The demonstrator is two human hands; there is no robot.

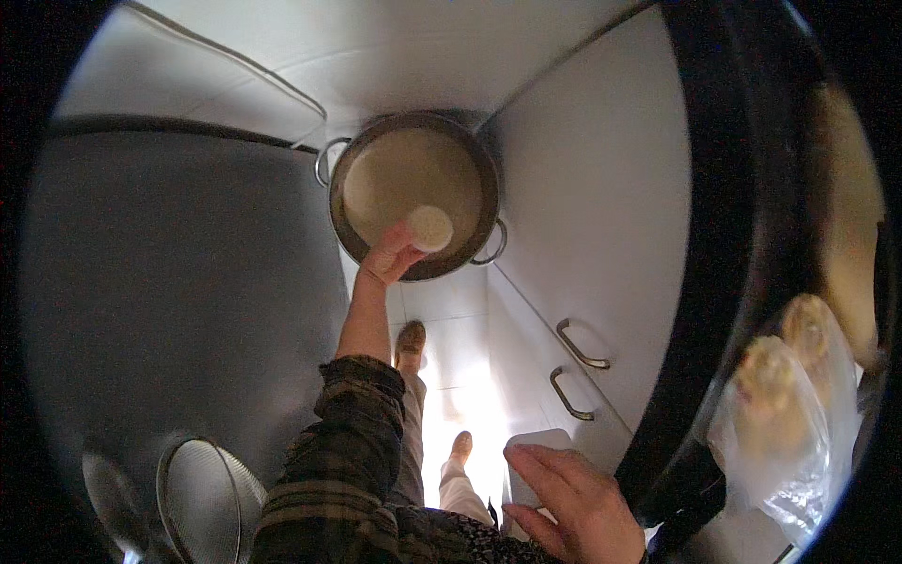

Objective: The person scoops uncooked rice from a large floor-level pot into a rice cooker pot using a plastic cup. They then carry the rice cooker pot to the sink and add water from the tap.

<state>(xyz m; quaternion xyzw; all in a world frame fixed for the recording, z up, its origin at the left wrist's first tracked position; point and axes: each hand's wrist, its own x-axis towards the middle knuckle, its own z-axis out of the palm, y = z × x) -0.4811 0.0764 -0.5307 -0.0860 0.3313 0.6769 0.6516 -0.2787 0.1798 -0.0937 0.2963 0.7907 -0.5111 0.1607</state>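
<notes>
My left hand [391, 254] reaches over the near rim of a large two-handled metal pot [338, 222], its fingers closed on a small round cup or bowl [430, 229] that looks full of a pale substance. Below it, pale contents [409, 169] fill much of the pot, which stands low in the corner; whether they are grain or liquid I cannot tell. My right hand [574, 493] is at the lower right, fingers bent and partly spread, over a white object [539, 440], perhaps a container. Whether the fingers grip it is unclear.
White cabinet doors with metal handles [581, 345] stand to the right, beside a dark counter edge [712, 211]. Clear plastic bags of food [771, 416] lie on the counter. A grey surface [176, 282] lies left, with a wire-mesh strainer [208, 493] near its lower end. My shoes are on the tiled floor [451, 303].
</notes>
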